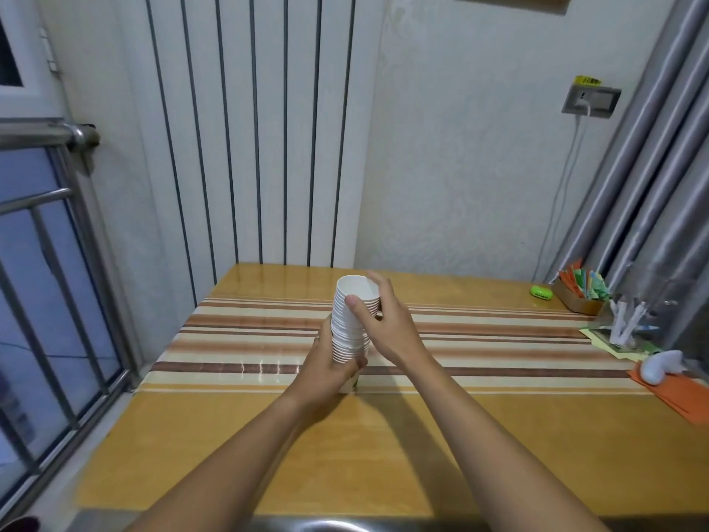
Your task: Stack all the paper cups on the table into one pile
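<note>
My left hand [333, 372] wraps round the foot of the stack of paper cups [352, 324], which stands upright on the table [383, 455], mouths up, leaning slightly. My right hand [383, 324] grips its upper cups, thumb in front.

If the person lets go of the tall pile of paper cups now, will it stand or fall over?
The pile of cups is tall on a narrow base and leans slightly, so it probably tips easily. It looks light, being thin paper. The left hand grips its bottom and the right hand steadies its top, which suggests it needs support.
</note>
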`<state>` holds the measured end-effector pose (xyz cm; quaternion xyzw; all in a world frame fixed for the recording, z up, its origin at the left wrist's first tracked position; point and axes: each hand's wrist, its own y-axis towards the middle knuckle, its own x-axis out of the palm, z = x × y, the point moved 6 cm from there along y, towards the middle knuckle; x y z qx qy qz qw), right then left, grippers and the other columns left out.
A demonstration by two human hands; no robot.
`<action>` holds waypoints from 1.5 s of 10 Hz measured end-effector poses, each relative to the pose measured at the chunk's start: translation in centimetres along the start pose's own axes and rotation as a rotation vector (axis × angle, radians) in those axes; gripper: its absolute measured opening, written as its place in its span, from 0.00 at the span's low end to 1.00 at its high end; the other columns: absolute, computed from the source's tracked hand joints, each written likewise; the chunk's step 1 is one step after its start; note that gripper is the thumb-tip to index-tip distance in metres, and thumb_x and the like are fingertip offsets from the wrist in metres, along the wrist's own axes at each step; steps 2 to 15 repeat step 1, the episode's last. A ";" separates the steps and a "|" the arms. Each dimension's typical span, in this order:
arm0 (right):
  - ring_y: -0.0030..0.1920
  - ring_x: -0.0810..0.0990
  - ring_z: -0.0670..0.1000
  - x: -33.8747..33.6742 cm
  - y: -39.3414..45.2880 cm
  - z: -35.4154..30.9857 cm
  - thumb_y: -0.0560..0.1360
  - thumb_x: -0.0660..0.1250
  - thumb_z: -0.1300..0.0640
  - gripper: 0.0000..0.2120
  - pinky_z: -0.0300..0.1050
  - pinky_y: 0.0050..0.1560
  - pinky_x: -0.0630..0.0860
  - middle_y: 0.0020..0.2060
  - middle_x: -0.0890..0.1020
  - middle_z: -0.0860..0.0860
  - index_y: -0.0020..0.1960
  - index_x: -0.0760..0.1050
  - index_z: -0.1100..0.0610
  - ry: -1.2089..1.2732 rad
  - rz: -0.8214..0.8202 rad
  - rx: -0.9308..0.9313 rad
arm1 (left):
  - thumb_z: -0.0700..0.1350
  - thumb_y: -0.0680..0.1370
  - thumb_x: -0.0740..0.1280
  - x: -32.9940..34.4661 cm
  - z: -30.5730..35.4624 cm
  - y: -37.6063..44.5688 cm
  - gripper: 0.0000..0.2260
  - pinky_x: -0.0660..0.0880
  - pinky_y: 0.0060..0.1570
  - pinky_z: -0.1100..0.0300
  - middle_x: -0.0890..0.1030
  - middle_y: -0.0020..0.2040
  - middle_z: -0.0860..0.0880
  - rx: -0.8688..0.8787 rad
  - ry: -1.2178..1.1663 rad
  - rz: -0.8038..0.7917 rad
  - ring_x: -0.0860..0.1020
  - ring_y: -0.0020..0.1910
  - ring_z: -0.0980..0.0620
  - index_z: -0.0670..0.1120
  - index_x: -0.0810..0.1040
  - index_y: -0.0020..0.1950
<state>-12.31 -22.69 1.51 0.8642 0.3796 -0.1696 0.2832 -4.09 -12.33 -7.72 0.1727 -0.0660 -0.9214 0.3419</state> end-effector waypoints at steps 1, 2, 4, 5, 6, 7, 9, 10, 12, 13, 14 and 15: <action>0.79 0.68 0.49 -1.6 -0.5 -0.8 0.72 0.66 0.26 0.49 0.55 0.77 0.68 0.81 0.67 0.50 0.84 0.49 0.42 0.090 -0.008 -0.009 | 0.61 0.69 0.82 -2.2 1.8 -0.3 0.59 0.61 0.81 0.50 0.55 0.87 0.48 0.006 0.154 -0.023 0.54 0.86 0.48 0.56 0.46 0.88; 0.79 0.68 0.49 -1.6 -0.5 -0.8 0.72 0.66 0.26 0.49 0.55 0.77 0.68 0.81 0.67 0.50 0.84 0.49 0.42 0.090 -0.008 -0.009 | 0.61 0.69 0.82 -2.2 1.8 -0.3 0.59 0.61 0.81 0.50 0.55 0.87 0.48 0.006 0.154 -0.023 0.54 0.86 0.48 0.56 0.46 0.88; 0.79 0.68 0.49 -1.6 -0.5 -0.8 0.72 0.66 0.26 0.49 0.55 0.77 0.68 0.81 0.67 0.50 0.84 0.49 0.42 0.090 -0.008 -0.009 | 0.61 0.69 0.82 -2.2 1.8 -0.3 0.59 0.61 0.81 0.50 0.55 0.87 0.48 0.006 0.154 -0.023 0.54 0.86 0.48 0.56 0.46 0.88; 0.79 0.68 0.49 -1.6 -0.5 -0.8 0.72 0.66 0.26 0.49 0.55 0.77 0.68 0.81 0.67 0.50 0.84 0.49 0.42 0.090 -0.008 -0.009 | 0.61 0.69 0.82 -2.2 1.8 -0.3 0.59 0.61 0.81 0.50 0.55 0.87 0.48 0.006 0.154 -0.023 0.54 0.86 0.48 0.56 0.46 0.88; 0.79 0.68 0.49 -1.6 -0.5 -0.8 0.72 0.66 0.26 0.49 0.55 0.77 0.68 0.81 0.67 0.50 0.84 0.49 0.42 0.090 -0.008 -0.009 | 0.61 0.69 0.82 -2.2 1.8 -0.3 0.59 0.61 0.81 0.50 0.55 0.87 0.48 0.006 0.154 -0.023 0.54 0.86 0.48 0.56 0.46 0.88; 0.79 0.68 0.49 -1.6 -0.5 -0.8 0.72 0.66 0.26 0.49 0.55 0.77 0.68 0.81 0.67 0.50 0.84 0.49 0.42 0.090 -0.008 -0.009 | 0.61 0.69 0.82 -2.2 1.8 -0.3 0.59 0.61 0.81 0.50 0.55 0.87 0.48 0.006 0.154 -0.023 0.54 0.86 0.48 0.56 0.46 0.88; 0.79 0.68 0.49 -1.6 -0.5 -0.8 0.72 0.66 0.26 0.49 0.55 0.77 0.68 0.81 0.67 0.50 0.84 0.49 0.42 0.090 -0.008 -0.009 | 0.61 0.69 0.82 -2.2 1.8 -0.3 0.59 0.61 0.81 0.50 0.55 0.87 0.48 0.006 0.154 -0.023 0.54 0.86 0.48 0.56 0.46 0.88; 0.79 0.68 0.49 -1.6 -0.5 -0.8 0.72 0.66 0.26 0.49 0.55 0.77 0.68 0.81 0.67 0.50 0.84 0.49 0.42 0.090 -0.008 -0.009 | 0.61 0.69 0.82 -2.2 1.8 -0.3 0.59 0.61 0.81 0.50 0.55 0.87 0.48 0.006 0.154 -0.023 0.54 0.86 0.48 0.56 0.46 0.88; 0.79 0.68 0.49 -1.6 -0.5 -0.8 0.72 0.66 0.26 0.49 0.55 0.77 0.68 0.81 0.67 0.50 0.84 0.49 0.42 0.090 -0.008 -0.009 | 0.61 0.69 0.82 -2.2 1.8 -0.3 0.59 0.61 0.81 0.50 0.55 0.87 0.48 0.006 0.154 -0.023 0.54 0.86 0.48 0.56 0.46 0.88; 0.79 0.68 0.49 -1.6 -0.5 -0.8 0.72 0.66 0.26 0.49 0.55 0.77 0.68 0.81 0.67 0.50 0.84 0.49 0.42 0.090 -0.008 -0.009 | 0.61 0.69 0.82 -2.2 1.8 -0.3 0.59 0.61 0.81 0.50 0.55 0.87 0.48 0.006 0.154 -0.023 0.54 0.86 0.48 0.56 0.46 0.88; 0.79 0.68 0.49 -1.6 -0.5 -0.8 0.72 0.66 0.26 0.49 0.55 0.77 0.68 0.81 0.67 0.50 0.84 0.49 0.42 0.090 -0.008 -0.009 | 0.61 0.69 0.82 -2.2 1.8 -0.3 0.59 0.61 0.81 0.50 0.55 0.87 0.48 0.006 0.154 -0.023 0.54 0.86 0.48 0.56 0.46 0.88; 0.79 0.68 0.49 -1.6 -0.5 -0.8 0.72 0.66 0.26 0.49 0.55 0.77 0.68 0.81 0.67 0.50 0.84 0.49 0.42 0.090 -0.008 -0.009 | 0.61 0.69 0.82 -2.2 1.8 -0.3 0.59 0.61 0.81 0.50 0.55 0.87 0.48 0.006 0.154 -0.023 0.54 0.86 0.48 0.56 0.46 0.88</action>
